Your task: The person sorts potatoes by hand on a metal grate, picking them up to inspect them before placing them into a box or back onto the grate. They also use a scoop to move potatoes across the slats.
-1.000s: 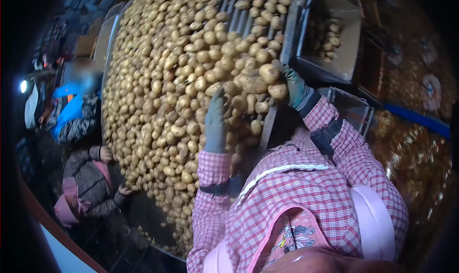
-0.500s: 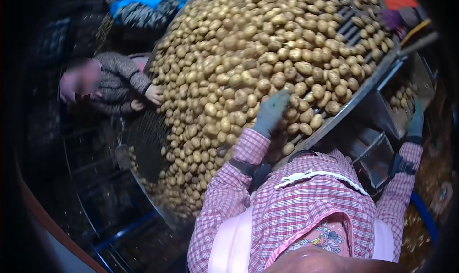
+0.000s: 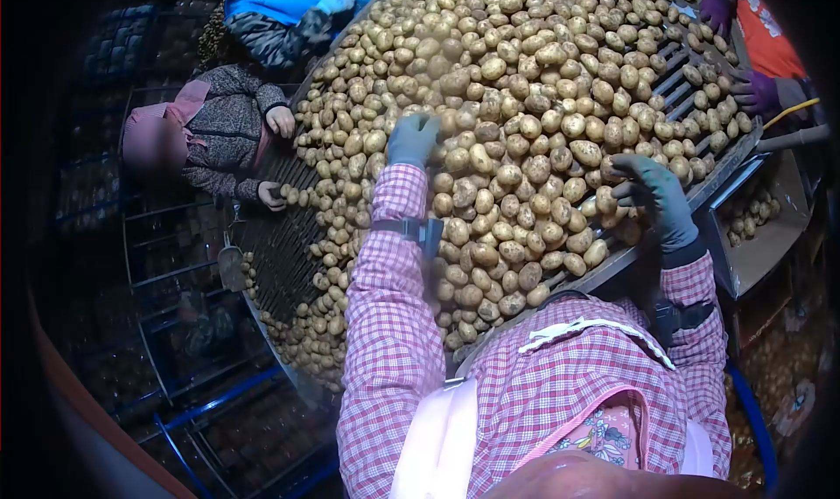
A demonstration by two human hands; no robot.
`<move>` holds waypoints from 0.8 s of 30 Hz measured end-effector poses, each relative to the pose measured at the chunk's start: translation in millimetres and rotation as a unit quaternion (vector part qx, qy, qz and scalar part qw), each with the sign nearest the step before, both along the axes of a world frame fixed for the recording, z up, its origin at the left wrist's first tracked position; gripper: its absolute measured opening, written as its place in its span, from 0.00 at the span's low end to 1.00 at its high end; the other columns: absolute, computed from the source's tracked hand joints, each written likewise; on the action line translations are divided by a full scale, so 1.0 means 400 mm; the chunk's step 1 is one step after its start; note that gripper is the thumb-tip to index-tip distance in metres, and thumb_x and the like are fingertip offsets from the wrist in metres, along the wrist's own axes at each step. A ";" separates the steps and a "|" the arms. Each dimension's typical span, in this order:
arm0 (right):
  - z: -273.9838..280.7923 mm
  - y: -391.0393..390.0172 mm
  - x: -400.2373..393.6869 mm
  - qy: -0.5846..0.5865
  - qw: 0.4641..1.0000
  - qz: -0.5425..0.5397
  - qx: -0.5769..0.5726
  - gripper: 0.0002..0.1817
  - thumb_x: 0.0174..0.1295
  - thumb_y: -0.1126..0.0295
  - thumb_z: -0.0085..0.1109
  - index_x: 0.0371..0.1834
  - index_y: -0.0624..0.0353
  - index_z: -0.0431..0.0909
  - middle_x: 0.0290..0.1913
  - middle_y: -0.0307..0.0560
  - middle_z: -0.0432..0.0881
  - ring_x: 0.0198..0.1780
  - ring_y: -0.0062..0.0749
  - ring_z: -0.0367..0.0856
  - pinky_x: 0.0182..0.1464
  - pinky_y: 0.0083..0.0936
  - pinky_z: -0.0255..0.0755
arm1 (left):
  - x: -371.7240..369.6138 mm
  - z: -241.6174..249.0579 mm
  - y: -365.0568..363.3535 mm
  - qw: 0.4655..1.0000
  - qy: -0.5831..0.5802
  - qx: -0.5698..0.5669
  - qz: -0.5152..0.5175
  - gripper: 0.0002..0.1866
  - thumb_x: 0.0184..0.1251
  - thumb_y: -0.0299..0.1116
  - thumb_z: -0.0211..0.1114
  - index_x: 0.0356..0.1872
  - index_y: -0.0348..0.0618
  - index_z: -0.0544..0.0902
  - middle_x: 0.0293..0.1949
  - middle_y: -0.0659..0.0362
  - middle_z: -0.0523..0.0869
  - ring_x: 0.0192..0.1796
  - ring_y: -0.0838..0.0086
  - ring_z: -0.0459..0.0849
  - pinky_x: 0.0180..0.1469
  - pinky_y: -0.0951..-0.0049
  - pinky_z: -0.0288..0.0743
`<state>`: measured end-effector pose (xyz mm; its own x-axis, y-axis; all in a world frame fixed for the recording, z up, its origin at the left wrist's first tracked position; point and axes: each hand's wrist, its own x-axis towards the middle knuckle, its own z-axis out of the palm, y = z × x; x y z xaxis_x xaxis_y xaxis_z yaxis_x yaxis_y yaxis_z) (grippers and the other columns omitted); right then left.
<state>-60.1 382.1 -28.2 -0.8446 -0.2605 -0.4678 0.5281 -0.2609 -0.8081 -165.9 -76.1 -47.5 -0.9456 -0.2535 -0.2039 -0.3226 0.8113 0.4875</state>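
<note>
Several potatoes [image 3: 525, 123] are heaped over a slatted metal table, whose bars [image 3: 678, 83] show at the upper right. My left hand [image 3: 413, 140], in a grey-green glove, rests on the heap near its middle; its fingertips are hard to make out among the potatoes. At the right side of the heap, my right hand [image 3: 656, 200], gloved the same way, has its fingers spread and bent over potatoes near the table edge, and holds nothing.
A metal chute [image 3: 744, 267] with potatoes is beside the table at right. One co-worker [image 3: 219, 132] reaches to the heap from the left. Another person's blue sleeve [image 3: 284, 13] shows at top left, and purple gloves [image 3: 754, 92] at upper right. Blue rails [image 3: 219, 403] run lower left.
My left hand has moved left and up across the heap. My right hand has come from the chute onto the potatoes. The left co-worker's hands have moved apart.
</note>
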 end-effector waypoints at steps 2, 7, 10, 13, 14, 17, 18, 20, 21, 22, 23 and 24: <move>-0.027 -0.031 -0.016 -0.004 1.000 0.017 -0.013 0.20 0.75 0.56 0.53 0.59 0.56 0.83 0.52 0.43 0.86 0.40 0.23 0.84 0.41 0.19 0.79 | -0.027 0.073 0.049 1.000 0.015 0.010 0.007 0.23 0.63 0.49 0.70 0.46 0.37 0.89 0.50 0.47 0.89 0.53 0.59 0.87 0.56 0.61 0.79; 0.068 -0.161 -0.057 -0.115 0.993 0.021 -0.019 0.19 0.71 0.57 0.60 0.56 0.58 0.83 0.46 0.40 0.86 0.36 0.23 0.83 0.36 0.21 0.79 | -0.153 0.034 0.166 0.999 0.031 0.033 0.001 0.23 0.65 0.42 0.68 0.57 0.41 0.85 0.57 0.44 0.85 0.61 0.58 0.84 0.64 0.64 0.77; -0.011 -0.190 -0.096 -0.088 0.991 0.034 -0.098 0.22 0.72 0.55 0.60 0.62 0.57 0.79 0.51 0.44 0.86 0.39 0.26 0.85 0.42 0.24 0.80 | -0.224 -0.022 0.202 0.995 0.086 -0.051 -0.027 0.28 0.64 0.44 0.70 0.63 0.45 0.82 0.59 0.45 0.85 0.63 0.56 0.83 0.66 0.56 0.77; -0.031 -0.226 -0.127 -0.058 0.989 -0.028 -0.130 0.27 0.74 0.53 0.57 0.70 0.56 0.73 0.57 0.49 0.83 0.41 0.33 0.86 0.44 0.29 0.82 | -0.169 0.131 0.313 0.933 -0.057 0.348 0.077 0.31 0.64 0.50 0.71 0.64 0.45 0.82 0.60 0.46 0.85 0.62 0.58 0.83 0.67 0.56 0.76; -0.048 -0.236 -0.138 -0.065 0.984 -0.046 -0.158 0.29 0.74 0.51 0.57 0.71 0.56 0.71 0.58 0.51 0.82 0.41 0.36 0.87 0.42 0.30 0.83 | -0.145 0.127 0.330 0.950 -0.054 0.302 -0.051 0.31 0.64 0.51 0.71 0.64 0.44 0.82 0.59 0.47 0.85 0.62 0.59 0.83 0.67 0.58 0.75; -0.097 -0.250 -0.184 -0.139 0.948 -0.078 -0.276 0.34 0.74 0.48 0.58 0.75 0.55 0.66 0.60 0.55 0.81 0.41 0.42 0.88 0.38 0.32 0.85 | -0.126 0.084 0.336 0.917 -0.068 0.242 -0.310 0.33 0.65 0.54 0.72 0.65 0.43 0.81 0.58 0.48 0.85 0.62 0.60 0.83 0.68 0.61 0.75; -0.100 -0.248 -0.205 -0.134 0.950 -0.071 -0.274 0.30 0.73 0.47 0.59 0.68 0.58 0.73 0.52 0.53 0.84 0.39 0.42 0.89 0.33 0.33 0.84 | -0.141 0.098 0.324 0.946 -0.042 0.224 -0.229 0.32 0.65 0.52 0.72 0.63 0.41 0.82 0.57 0.47 0.86 0.60 0.60 0.84 0.65 0.63 0.77; -0.164 -0.229 -0.210 -0.159 0.953 -0.029 -0.257 0.27 0.73 0.47 0.58 0.60 0.60 0.77 0.45 0.50 0.86 0.36 0.40 0.88 0.32 0.34 0.84 | -0.245 0.053 0.231 0.981 0.120 0.110 -0.102 0.21 0.66 0.40 0.72 0.55 0.37 0.85 0.51 0.47 0.88 0.56 0.62 0.87 0.59 0.64 0.80; -0.184 -0.222 -0.204 -0.170 0.954 -0.010 -0.247 0.26 0.73 0.47 0.58 0.56 0.61 0.79 0.41 0.48 0.87 0.34 0.39 0.88 0.31 0.34 0.83 | -0.288 0.090 0.192 0.989 0.103 0.064 -0.080 0.19 0.64 0.37 0.71 0.53 0.37 0.86 0.51 0.46 0.88 0.54 0.61 0.87 0.57 0.64 0.81; -0.127 -0.223 -0.201 -0.179 0.957 -0.002 -0.226 0.21 0.73 0.51 0.57 0.44 0.62 0.81 0.33 0.45 0.86 0.32 0.36 0.87 0.32 0.32 0.83 | -0.357 -0.034 0.100 0.970 0.230 0.046 -0.067 0.19 0.62 0.37 0.70 0.52 0.38 0.86 0.51 0.45 0.88 0.54 0.58 0.87 0.57 0.61 0.80; -0.103 -0.224 -0.193 -0.173 0.964 -0.010 -0.204 0.21 0.73 0.52 0.56 0.44 0.63 0.82 0.33 0.45 0.86 0.31 0.36 0.87 0.32 0.32 0.83 | -0.400 -0.034 0.074 0.972 0.185 -0.131 -0.062 0.20 0.63 0.40 0.69 0.53 0.39 0.86 0.51 0.44 0.88 0.57 0.55 0.85 0.62 0.59 0.77; -0.087 -0.225 -0.184 -0.166 0.969 -0.018 -0.182 0.20 0.72 0.53 0.56 0.43 0.63 0.82 0.33 0.46 0.86 0.31 0.36 0.87 0.32 0.32 0.83 | -0.428 -0.052 0.034 0.974 0.133 -0.152 -0.104 0.27 0.62 0.46 0.69 0.58 0.42 0.83 0.55 0.44 0.86 0.61 0.54 0.83 0.67 0.59 0.73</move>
